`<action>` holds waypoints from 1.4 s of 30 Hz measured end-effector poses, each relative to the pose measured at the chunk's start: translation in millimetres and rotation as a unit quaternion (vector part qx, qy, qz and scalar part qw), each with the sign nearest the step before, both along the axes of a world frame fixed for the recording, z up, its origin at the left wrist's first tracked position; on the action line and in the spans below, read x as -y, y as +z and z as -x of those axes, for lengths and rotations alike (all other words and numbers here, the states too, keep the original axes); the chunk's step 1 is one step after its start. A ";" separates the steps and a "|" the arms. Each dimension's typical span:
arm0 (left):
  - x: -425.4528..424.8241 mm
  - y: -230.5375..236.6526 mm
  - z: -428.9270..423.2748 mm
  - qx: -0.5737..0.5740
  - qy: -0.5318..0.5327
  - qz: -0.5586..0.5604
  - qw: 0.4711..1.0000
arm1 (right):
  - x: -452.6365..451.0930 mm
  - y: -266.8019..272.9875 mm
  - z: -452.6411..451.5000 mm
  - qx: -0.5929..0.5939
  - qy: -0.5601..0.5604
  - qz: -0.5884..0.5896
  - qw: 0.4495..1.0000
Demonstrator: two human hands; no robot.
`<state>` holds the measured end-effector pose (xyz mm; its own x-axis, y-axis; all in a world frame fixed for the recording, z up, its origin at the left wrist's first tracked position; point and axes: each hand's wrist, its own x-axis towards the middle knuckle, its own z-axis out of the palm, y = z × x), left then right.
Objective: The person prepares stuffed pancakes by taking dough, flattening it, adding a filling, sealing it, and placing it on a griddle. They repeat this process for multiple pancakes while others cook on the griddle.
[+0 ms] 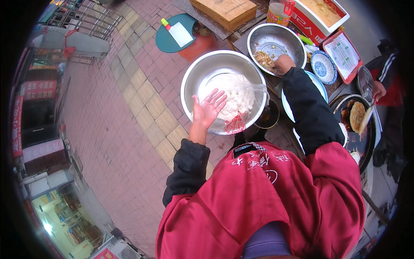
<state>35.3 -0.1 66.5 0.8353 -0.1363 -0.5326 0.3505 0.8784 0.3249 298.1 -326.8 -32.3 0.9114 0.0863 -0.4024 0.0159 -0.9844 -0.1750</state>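
My left hand [209, 108] is spread with the palm up and nothing in it, over the near left side of a large steel bowl [189, 87]. Inside that bowl lies a mass of white dough [237, 97]. A clear plastic bag with red print [235, 124] hangs over the bowl's right side and partly covers the dough. My right hand [284, 63] reaches into a second steel bowl [291, 35], its fingers curled at a chopped filling [264, 60]. Whatever those fingers may hold is hidden.
A cleaver [180, 34] lies on a green round board [165, 39]. Beyond stand a wooden box [226, 13] and an oil bottle [278, 14]. At right are a blue-patterned plate [323, 67] and a griddle [352, 142] with flatbread [357, 116], where another person's hand [379, 90] works.
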 end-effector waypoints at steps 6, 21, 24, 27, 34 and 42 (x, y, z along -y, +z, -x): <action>0.8 -12.0 -3.2 -0.006 -0.055 -0.112 0.992 | 7.0 31.8 -5.7 0.001 -0.069 -0.019 0.997; 137.9 40.5 -192.1 0.184 -0.171 -0.201 0.947 | 86.6 118.2 23.4 0.192 0.076 -0.174 0.963; 158.3 24.8 -207.2 0.246 -0.220 -0.469 0.819 | 102.4 114.5 27.9 0.202 0.073 -0.174 0.961; 160.5 13.6 -196.8 0.470 -0.257 -0.763 0.362 | 108.6 105.1 30.7 0.189 0.073 -0.191 0.960; 176.6 -8.3 -167.0 0.443 -0.304 -0.822 0.190 | 100.8 87.5 39.7 0.188 0.070 -0.262 0.944; 190.7 -21.8 -180.0 0.477 -0.178 -0.808 0.298 | 100.0 95.2 45.5 0.163 0.065 -0.297 0.939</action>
<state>215.3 -190.8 44.6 0.7972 -0.5162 0.3130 -0.6005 -0.7312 0.3235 252.6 -426.7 62.9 0.9443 0.3254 0.0494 0.2761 -0.7013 -0.6573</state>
